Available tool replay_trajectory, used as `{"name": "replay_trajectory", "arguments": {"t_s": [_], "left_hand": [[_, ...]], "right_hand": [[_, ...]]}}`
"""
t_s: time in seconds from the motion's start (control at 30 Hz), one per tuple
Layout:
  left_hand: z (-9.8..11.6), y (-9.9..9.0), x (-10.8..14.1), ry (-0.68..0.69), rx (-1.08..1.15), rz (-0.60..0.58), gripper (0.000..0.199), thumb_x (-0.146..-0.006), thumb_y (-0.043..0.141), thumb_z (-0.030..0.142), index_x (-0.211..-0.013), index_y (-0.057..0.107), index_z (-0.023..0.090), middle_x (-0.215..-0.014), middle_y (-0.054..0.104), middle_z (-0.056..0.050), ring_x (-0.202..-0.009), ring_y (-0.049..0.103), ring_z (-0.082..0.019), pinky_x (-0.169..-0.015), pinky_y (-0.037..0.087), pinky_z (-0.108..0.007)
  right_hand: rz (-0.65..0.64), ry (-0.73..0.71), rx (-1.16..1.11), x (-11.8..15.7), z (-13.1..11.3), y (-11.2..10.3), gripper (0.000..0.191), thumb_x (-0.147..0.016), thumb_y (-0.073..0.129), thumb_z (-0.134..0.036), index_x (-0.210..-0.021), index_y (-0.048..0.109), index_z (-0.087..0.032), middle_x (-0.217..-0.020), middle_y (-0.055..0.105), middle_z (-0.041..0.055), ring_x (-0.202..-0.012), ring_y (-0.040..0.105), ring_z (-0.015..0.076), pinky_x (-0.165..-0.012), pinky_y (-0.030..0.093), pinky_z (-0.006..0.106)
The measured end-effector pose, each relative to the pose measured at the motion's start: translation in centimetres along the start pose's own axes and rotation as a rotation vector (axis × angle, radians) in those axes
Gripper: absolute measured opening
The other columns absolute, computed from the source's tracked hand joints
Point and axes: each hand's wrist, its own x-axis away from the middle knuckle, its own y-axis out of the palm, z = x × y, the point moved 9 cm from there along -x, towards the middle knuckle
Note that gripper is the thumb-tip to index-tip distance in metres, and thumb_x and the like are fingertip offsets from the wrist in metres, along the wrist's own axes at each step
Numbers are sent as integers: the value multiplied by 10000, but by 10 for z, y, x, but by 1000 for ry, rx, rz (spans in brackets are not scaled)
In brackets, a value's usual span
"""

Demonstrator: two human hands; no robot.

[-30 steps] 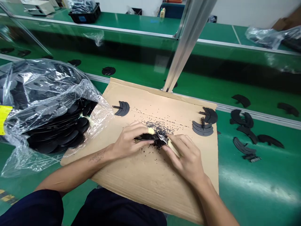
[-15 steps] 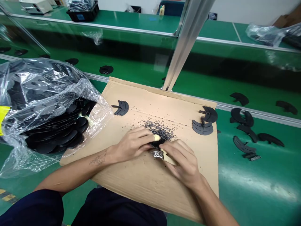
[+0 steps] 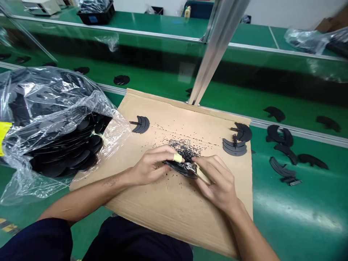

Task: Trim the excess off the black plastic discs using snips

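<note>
Over the middle of the cardboard sheet, somewhat nearer its right edge than its left, the black part is held tilted. Appearance: thin, dark, with a curved lower rim; upper side partly covered by fingers and tool. Left hand clamped on the part's left end, yellow tape round one finger. Right hand closed round the cream handles of the cutting tool; its metal head lies against or just over the part's right portion. Exact contact cannot be told. Hands near each other at the part.

Difference from half a second earlier: the part, then mostly hidden by the fingers, now shows its long curved rim. The tool head has moved up and to the right, away from the sheet's near edge.

Surroundings: black bits scattered beyond the hands; one crescent piece near the sheet's far left corner, two curved pieces near its far right corner. Clear plastic bag of black discs overlaps the left edge. Sheet lies on the green surface.
</note>
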Motion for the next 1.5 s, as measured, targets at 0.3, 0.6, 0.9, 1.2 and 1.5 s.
{"name": "replay_trajectory", "arguments": {"t_s": [0.3,0.6,0.9,1.2,1.5], "left_hand": [[-1,-1,1,1,60,34,258,-911,621,75,-1129,722,171,-995,714,-89,-938,683,-162,-809,594,-297],[-4,3,2,-29,141,23,270,-902,647,82,-1126,745,197,-998,741,-87,-894,703,-154,-777,610,-288],[-4,6,3,-37,150,-5,220,-929,629,119,-1102,746,188,-990,743,-96,-889,703,-158,-781,616,-297],[2,7,0,-10,97,-40,239,-928,656,194,-1162,705,179,-971,713,-94,-892,670,-175,-771,580,-319],[-49,2,11,-439,273,109,296,-939,639,428,-936,670,134,-858,687,-48,-799,646,-160,-722,556,-272]], "right_hand": [[6,-37,48,2,-2,-1,349,-902,601,-115,-1242,618,-192,-967,706,88,-804,621,197,-677,506,342],[3,-68,231,5,-10,-3,335,-939,590,-146,-1271,625,-178,-897,715,88,-750,593,194,-646,485,337],[18,-37,130,6,-13,-1,203,-950,562,-98,-1098,681,-169,-762,668,42,-647,580,146,-604,466,291],[4,2,263,2,-4,-1,249,-933,595,-174,-1172,656,-205,-841,665,64,-745,544,198,-630,390,329],[-82,193,380,5,24,7,273,-985,492,-366,-1165,606,-196,-902,642,88,-820,538,251,-691,390,353]]}}
